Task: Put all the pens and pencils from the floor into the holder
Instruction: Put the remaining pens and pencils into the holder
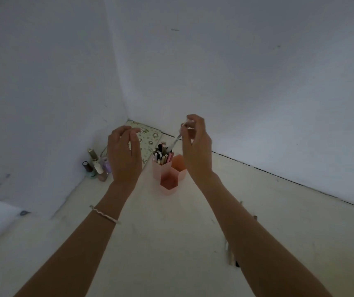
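A pink holder [168, 179] made of hexagonal cups stands on the pale floor near the room's corner. Its back left cup holds several pens and pencils [162, 156]; the front and right cups look empty. My right hand [196, 146] hovers above and right of the holder, fingertips pinched on a clear pen [177, 139] whose lower end dips into the filled cup. My left hand [124, 155] floats left of the holder with fingers apart and nothing in it. More pens [231, 252] lie on the floor beside my right forearm, partly hidden.
Several small nail polish bottles [96, 167] cluster at the left wall's base. A patterned green pouch [148, 139] lies in the corner behind the holder. White walls close in at left and back. Another thin item [254, 217] lies on the floor at right.
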Demonstrator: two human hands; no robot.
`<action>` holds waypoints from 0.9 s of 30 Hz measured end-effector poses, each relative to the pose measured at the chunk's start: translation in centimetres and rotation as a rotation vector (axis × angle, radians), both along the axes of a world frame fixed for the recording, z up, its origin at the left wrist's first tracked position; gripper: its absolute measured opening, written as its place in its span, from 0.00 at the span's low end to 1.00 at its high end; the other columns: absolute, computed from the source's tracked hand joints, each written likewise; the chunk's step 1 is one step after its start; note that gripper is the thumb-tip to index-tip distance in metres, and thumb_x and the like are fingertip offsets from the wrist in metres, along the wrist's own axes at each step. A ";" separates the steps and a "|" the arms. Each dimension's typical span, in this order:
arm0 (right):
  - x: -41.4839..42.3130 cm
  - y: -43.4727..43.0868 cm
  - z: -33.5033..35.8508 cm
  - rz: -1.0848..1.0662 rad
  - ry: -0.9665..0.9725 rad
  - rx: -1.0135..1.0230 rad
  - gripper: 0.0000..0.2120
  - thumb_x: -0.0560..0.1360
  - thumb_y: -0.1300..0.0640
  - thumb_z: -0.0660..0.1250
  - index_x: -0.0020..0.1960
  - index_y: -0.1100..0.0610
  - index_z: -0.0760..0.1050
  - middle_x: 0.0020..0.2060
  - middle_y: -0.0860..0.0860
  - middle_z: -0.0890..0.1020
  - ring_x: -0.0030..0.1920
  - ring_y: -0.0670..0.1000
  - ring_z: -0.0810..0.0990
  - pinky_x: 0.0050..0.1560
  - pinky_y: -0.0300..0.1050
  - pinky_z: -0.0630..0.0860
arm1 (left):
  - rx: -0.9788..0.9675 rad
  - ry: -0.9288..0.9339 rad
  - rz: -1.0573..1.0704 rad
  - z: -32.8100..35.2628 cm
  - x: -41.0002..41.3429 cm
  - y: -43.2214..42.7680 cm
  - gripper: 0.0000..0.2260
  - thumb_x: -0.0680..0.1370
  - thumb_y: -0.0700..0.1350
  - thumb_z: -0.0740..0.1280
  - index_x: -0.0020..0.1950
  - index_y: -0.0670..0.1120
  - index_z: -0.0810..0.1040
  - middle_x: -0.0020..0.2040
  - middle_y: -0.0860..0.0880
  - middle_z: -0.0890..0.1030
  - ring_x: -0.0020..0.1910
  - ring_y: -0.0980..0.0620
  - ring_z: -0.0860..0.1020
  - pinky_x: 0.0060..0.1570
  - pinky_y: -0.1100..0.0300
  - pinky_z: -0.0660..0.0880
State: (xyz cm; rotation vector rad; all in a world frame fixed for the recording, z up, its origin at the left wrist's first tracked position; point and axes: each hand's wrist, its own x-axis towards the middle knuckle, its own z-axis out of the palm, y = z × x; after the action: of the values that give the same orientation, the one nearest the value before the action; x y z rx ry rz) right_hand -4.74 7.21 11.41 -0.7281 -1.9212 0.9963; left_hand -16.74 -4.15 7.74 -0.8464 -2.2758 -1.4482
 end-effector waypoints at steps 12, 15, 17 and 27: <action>-0.9 -1.5 -2.3 0.104 -0.286 0.100 0.09 0.81 0.59 0.60 0.61 0.56 0.73 0.50 0.51 0.82 0.51 0.52 0.80 0.52 0.53 0.78 | 0.014 -0.066 -0.003 0.1 0.5 -0.4 0.14 0.82 0.41 0.57 0.48 0.40 0.82 0.48 0.46 0.78 0.46 0.61 0.72 0.50 0.81 0.63; -0.8 -1.9 -3.0 0.066 -0.304 0.431 0.10 0.78 0.60 0.64 0.56 0.60 0.80 0.54 0.55 0.82 0.57 0.56 0.78 0.59 0.52 0.73 | 0.021 -0.075 -0.014 0.2 0.7 -0.3 0.15 0.82 0.43 0.56 0.48 0.41 0.81 0.48 0.46 0.78 0.46 0.62 0.71 0.49 0.80 0.64; -0.7 -1.8 -3.2 0.026 -0.351 0.567 0.11 0.77 0.56 0.64 0.52 0.58 0.83 0.57 0.55 0.82 0.60 0.57 0.75 0.62 0.51 0.68 | 0.023 -0.097 -0.019 0.2 0.8 -0.1 0.16 0.82 0.45 0.55 0.48 0.42 0.81 0.49 0.47 0.77 0.47 0.59 0.74 0.48 0.76 0.67; 3.9 0.2 -3.4 -0.118 -0.280 0.327 0.18 0.78 0.55 0.58 0.66 0.57 0.74 0.66 0.55 0.73 0.64 0.52 0.72 0.65 0.47 0.64 | 0.067 -0.042 -0.105 1.8 4.7 2.7 0.15 0.81 0.42 0.56 0.46 0.40 0.80 0.46 0.46 0.78 0.44 0.57 0.73 0.46 0.71 0.66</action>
State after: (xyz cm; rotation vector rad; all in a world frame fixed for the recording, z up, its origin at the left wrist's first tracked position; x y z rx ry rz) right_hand -0.85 7.44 8.03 -0.8085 -2.1839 0.5091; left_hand -12.07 -1.45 9.53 -0.9355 -2.2293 -1.5925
